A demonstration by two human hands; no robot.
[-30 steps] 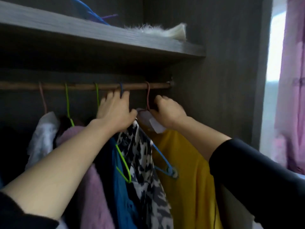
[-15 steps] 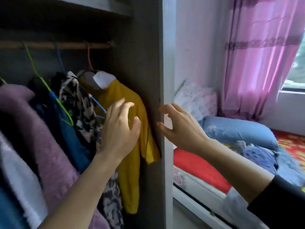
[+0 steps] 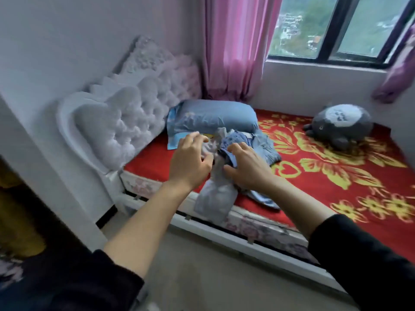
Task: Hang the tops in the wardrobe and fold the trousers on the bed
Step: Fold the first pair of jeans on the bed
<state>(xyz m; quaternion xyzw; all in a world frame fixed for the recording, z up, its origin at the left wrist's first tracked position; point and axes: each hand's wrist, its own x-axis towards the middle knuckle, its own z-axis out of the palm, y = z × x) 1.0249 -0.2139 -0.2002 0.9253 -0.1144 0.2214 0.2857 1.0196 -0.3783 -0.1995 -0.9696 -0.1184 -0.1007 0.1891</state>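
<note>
Pile of clothes (image 3: 247, 142) sits at the near edge of the bed (image 3: 336, 176), toward the headboard corner and just in front of the pillow (image 3: 213, 117). A grey piece (image 3: 215, 198) spills over that edge.

Left hand (image 3: 190, 158) is half open with fingers spread above the grey piece. Right hand (image 3: 244, 167) is half open too, arched over the blue denim (image 3: 265, 144). Neither grips anything (whether they touch the cloth I cannot tell).

My plan:
- Find a waistband first, to tell trousers from tops.
- Lift one piece clear so the heap isn't dragged off the edge.
- Fold toward the middle of the bed, legs matched.
</note>
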